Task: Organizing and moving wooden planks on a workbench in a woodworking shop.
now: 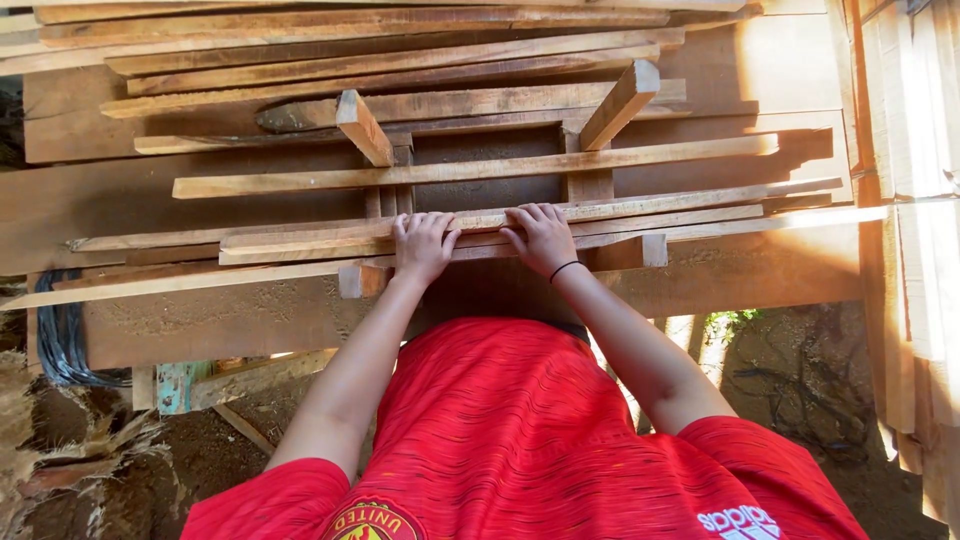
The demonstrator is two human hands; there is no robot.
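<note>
My left hand (423,245) and my right hand (540,236) rest side by side, fingers curled over a bundle of long thin wooden slats (300,238) that lies across a rough wooden workbench (230,320). Both hands press on the near edge of the slats, close together near the middle. A black band circles my right wrist. Two short wooden blocks (364,127) stand up behind the slats, either side of a dark framed opening (487,170) in the bench.
More slats and planks (400,60) are piled across the back of the bench. Upright boards (915,200) lean at the right. A black coil of cable (60,340) hangs at the left bench end. Dirt ground and wood scraps lie below.
</note>
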